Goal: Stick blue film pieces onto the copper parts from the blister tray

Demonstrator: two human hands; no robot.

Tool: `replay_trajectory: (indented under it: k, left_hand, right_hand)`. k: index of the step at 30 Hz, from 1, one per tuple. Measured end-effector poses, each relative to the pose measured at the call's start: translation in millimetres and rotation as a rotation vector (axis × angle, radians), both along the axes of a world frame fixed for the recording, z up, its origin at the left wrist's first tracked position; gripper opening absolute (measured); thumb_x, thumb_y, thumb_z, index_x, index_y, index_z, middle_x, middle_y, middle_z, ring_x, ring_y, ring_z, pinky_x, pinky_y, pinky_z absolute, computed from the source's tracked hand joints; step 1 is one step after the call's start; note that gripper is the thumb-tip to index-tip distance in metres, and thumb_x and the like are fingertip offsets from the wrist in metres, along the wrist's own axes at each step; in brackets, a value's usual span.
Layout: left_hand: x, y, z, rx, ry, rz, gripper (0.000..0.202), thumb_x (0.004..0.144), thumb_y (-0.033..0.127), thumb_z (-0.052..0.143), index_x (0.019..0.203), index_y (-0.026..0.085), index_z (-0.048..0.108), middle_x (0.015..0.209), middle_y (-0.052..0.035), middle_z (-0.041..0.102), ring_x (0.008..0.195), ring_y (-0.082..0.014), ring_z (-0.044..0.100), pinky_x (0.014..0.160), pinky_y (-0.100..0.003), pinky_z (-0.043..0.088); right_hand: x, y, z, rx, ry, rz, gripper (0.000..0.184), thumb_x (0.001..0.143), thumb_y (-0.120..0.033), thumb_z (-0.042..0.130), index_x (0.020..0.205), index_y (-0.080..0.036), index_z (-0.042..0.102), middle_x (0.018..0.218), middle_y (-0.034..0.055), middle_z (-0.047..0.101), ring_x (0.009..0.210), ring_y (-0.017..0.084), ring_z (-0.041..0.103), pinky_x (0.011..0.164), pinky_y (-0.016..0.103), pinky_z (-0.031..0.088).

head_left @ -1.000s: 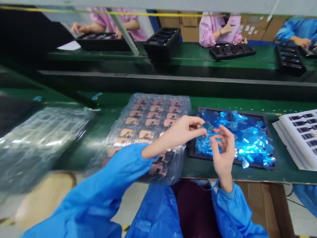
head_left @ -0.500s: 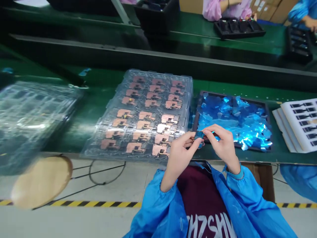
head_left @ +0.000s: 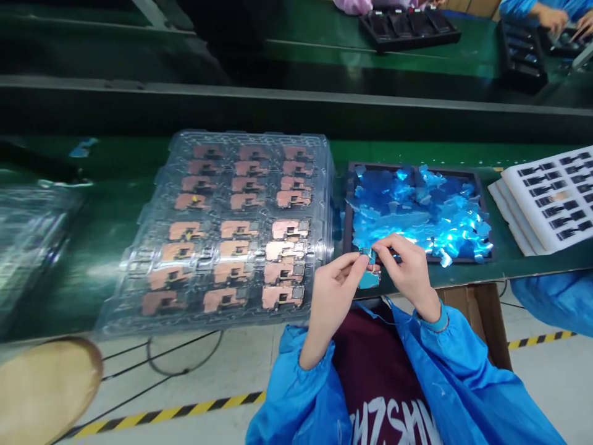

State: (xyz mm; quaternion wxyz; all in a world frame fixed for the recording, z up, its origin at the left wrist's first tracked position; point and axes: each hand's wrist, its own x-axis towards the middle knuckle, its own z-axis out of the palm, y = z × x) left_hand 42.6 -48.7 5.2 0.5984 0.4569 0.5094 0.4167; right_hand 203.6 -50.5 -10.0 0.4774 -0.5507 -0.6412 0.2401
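Observation:
A small circuit board [head_left: 370, 279] with blue film over part of it is held up in front of my chest. My left hand [head_left: 337, 290] pinches its left edge between thumb and fingers. At the upper right corner, the fingertips of my right hand [head_left: 404, 264] are closed on the board; whether they grip the board itself or only its film I cannot tell. Just beyond my hands is a dark tray [head_left: 351, 238] heaped with loose blue film pieces [head_left: 393, 213]. To the left, a clear plastic tray [head_left: 134, 266] bears rows of copper-coloured boards [head_left: 235, 252].
White foam sheets [head_left: 514, 185] with black parts in rows are stacked at the right. More clear trays [head_left: 32, 228] lie far left, above a round stool [head_left: 49, 392]. Across the bench, co-workers' hands [head_left: 553, 18] are near black trays [head_left: 410, 28]. A blue sleeve [head_left: 551, 303] shows at right.
My view has shifted, so the trays appear further left. The board has turned in my fingers and more of its blue-covered face shows. Both hands keep their pinch.

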Motion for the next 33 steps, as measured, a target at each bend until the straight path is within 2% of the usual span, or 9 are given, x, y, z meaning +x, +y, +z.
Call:
replay_trajectory:
  k: [3, 5, 7, 10, 14, 20, 24, 30, 33]
  left_hand:
    - [-0.4, -0.1, -5.6, 0.047, 0.052, 0.07, 0.021, 0.094, 0.035, 0.075, 0.092, 0.016, 0.084, 0.08, -0.0056, 0.081, 0.074, -0.0227, 0.08, 0.075, -0.03, 0.067]
    - [-2.3, -0.1, -7.2, 0.104, 0.092, 0.068, 0.022, 0.096, 0.035, 0.073, 0.093, 0.016, 0.084, 0.085, -0.0062, 0.082, 0.077, -0.0219, 0.08, 0.073, -0.028, 0.066]
    - [-5.9, -0.1, -6.3, 0.143, 0.12, 0.032, 0.024, 0.099, 0.035, 0.07, 0.096, 0.016, 0.085, 0.091, -0.0068, 0.083, 0.081, -0.0216, 0.08, 0.074, -0.027, 0.064]
    - [-14.3, -1.2, -1.4, 0.144, 0.136, -0.029, 0.03, 0.103, 0.036, 0.065, 0.109, 0.017, 0.086, 0.104, -0.0077, 0.084, 0.095, -0.0238, 0.08, 0.085, -0.03, 0.064]
    - [-25.0, -6.0, 4.5, 0.053, 0.056, -0.076, 0.034, 0.104, 0.041, 0.068, 0.126, 0.02, 0.084, 0.125, -0.008, 0.082, 0.118, -0.0274, 0.076, 0.104, -0.036, 0.061]
    - [-30.0, -7.7, 2.5, -0.168, -0.314, -0.048, 0.04, 0.093, 0.045, 0.084, 0.127, 0.023, 0.084, 0.128, -0.009, 0.081, 0.119, -0.0297, 0.076, 0.102, -0.039, 0.064]
    - [-32.4, -4.6, 2.4, -0.255, -0.496, -0.017, 0.044, 0.089, 0.048, 0.089, 0.124, 0.021, 0.084, 0.122, -0.0121, 0.082, 0.111, -0.0299, 0.079, 0.092, -0.038, 0.067]
    - [-31.4, -1.6, 2.1, -0.224, -0.475, 0.155, 0.04, 0.091, 0.049, 0.085, 0.118, 0.019, 0.082, 0.122, -0.0126, 0.081, 0.099, -0.0248, 0.08, 0.075, -0.029, 0.067]
    - [-29.5, 0.6, 2.7, -0.149, -0.418, 0.266, 0.032, 0.094, 0.043, 0.081, 0.116, 0.019, 0.079, 0.12, -0.011, 0.08, 0.093, -0.0205, 0.078, 0.08, -0.03, 0.067]
  right_hand:
    - [-1.9, -3.9, 0.7, 0.035, -0.006, 0.029, 0.019, 0.109, -0.026, 0.06, 0.105, -0.022, 0.078, 0.098, 0.0057, 0.079, 0.086, 0.017, 0.073, 0.072, 0.03, 0.061]
    - [-3.1, -5.1, 3.0, 0.07, -0.021, 0.05, 0.017, 0.107, -0.023, 0.064, 0.117, -0.023, 0.078, 0.11, 0.0075, 0.079, 0.096, 0.019, 0.074, 0.073, 0.031, 0.063]
    - [-4.6, -4.6, 5.5, 0.133, -0.088, 0.054, 0.018, 0.105, -0.022, 0.068, 0.118, -0.025, 0.079, 0.111, 0.0071, 0.079, 0.099, 0.02, 0.075, 0.078, 0.034, 0.064]
    - [-7.3, -1.5, 8.4, 0.235, -0.216, 0.026, 0.017, 0.104, -0.02, 0.07, 0.115, -0.028, 0.08, 0.104, 0.0046, 0.08, 0.095, 0.021, 0.075, 0.085, 0.04, 0.063]
    - [-10.0, 1.9, 10.0, 0.327, -0.259, -0.022, 0.019, 0.101, -0.017, 0.073, 0.113, -0.031, 0.079, 0.104, 0.0031, 0.08, 0.095, 0.022, 0.075, 0.084, 0.042, 0.062]
    - [-10.9, -4.1, 13.7, 0.444, -0.349, 0.028, 0.023, 0.098, -0.01, 0.075, 0.113, -0.029, 0.077, 0.101, 0.0029, 0.08, 0.097, 0.022, 0.074, 0.084, 0.04, 0.063]
    - [-8.4, -10.5, 21.8, 0.465, -0.347, 0.112, 0.025, 0.099, -0.01, 0.075, 0.117, -0.028, 0.076, 0.103, 0.0022, 0.081, 0.1, 0.021, 0.075, 0.084, 0.039, 0.065]
    - [-3.7, -19.1, 23.4, 0.444, -0.293, 0.204, 0.021, 0.102, -0.017, 0.069, 0.116, -0.033, 0.073, 0.099, 0.0006, 0.082, 0.095, 0.022, 0.079, 0.075, 0.039, 0.068]
    - [-5.7, -20.9, 13.0, 0.405, -0.14, 0.076, 0.009, 0.106, -0.026, 0.062, 0.109, -0.032, 0.068, 0.088, 0.0029, 0.078, 0.081, 0.024, 0.079, 0.07, 0.044, 0.067]
